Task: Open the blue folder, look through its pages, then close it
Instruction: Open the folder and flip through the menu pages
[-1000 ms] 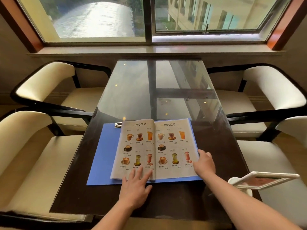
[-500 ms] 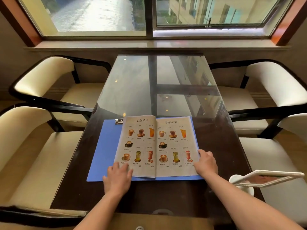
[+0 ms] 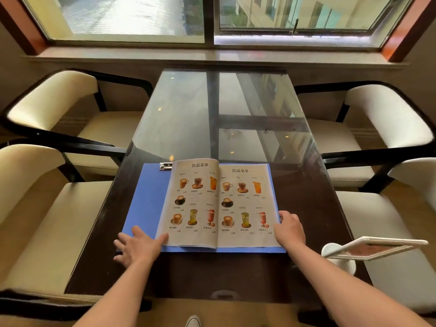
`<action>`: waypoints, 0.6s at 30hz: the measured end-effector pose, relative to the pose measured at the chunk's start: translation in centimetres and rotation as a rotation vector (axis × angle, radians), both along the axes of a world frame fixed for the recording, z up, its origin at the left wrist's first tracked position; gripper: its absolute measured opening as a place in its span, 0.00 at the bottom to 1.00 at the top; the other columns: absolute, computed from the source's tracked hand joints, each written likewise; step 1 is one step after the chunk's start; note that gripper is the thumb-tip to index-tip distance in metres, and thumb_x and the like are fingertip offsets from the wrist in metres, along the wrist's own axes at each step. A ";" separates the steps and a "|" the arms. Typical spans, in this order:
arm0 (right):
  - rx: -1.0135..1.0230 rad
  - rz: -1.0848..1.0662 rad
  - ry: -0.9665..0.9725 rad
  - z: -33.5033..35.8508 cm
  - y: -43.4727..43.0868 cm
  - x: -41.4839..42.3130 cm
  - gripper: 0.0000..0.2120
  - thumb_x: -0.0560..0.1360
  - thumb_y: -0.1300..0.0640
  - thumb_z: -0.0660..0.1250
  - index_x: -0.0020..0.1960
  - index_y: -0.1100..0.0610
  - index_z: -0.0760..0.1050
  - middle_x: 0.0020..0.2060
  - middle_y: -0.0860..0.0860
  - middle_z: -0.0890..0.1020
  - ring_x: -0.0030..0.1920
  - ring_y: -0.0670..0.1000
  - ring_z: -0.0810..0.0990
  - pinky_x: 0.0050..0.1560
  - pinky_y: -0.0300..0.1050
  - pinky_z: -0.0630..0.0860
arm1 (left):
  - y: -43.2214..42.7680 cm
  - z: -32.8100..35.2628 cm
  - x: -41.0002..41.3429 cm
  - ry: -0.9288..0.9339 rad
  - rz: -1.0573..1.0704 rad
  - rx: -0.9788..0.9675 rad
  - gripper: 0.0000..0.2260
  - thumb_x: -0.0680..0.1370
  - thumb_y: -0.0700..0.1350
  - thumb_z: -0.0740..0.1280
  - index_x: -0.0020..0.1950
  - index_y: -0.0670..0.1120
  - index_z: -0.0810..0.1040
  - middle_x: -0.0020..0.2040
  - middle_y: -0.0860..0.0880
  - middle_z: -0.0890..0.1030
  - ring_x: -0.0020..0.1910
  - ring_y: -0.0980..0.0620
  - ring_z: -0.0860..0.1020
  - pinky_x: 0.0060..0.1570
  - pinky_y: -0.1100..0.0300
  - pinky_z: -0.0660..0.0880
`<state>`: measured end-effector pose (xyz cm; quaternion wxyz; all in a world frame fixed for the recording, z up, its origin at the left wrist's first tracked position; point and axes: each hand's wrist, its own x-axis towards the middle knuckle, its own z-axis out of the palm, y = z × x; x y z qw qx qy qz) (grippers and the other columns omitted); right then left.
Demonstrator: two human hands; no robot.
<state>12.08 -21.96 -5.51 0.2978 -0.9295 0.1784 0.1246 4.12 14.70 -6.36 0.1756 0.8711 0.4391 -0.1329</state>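
Note:
The blue folder (image 3: 147, 197) lies open flat on the near part of the dark table (image 3: 212, 274). Drink-menu pages (image 3: 219, 204) are spread across its middle and right side, and a metal clip (image 3: 165, 166) shows at its top edge. My left hand (image 3: 139, 246) lies flat with fingers spread on the folder's lower left corner, its thumb touching the left page's bottom edge. My right hand (image 3: 289, 228) rests on the lower right corner of the right page, fingers curled at the page edge.
A white tilted sign on a round stand (image 3: 368, 249) sits at the table's near right edge. Cream chairs with black frames stand on the left (image 3: 49, 107) and right (image 3: 389, 119). A window sill (image 3: 212, 59) runs behind the table.
My left hand has slid left, from the bottom of the left page to the folder's lower left corner. My right hand has stayed at the right page's corner.

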 end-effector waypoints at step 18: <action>0.232 -0.186 0.035 0.5 -0.1 -0.1 0.09 0.82 0.56 0.59 0.53 0.54 0.77 0.49 0.51 0.83 0.45 0.49 0.82 0.30 0.39 0.75 | 3.9 0.8 1.4 0.006 0.134 -0.020 0.46 0.64 0.68 0.76 0.68 0.38 0.67 0.69 0.33 0.65 0.66 0.32 0.68 0.63 0.38 0.70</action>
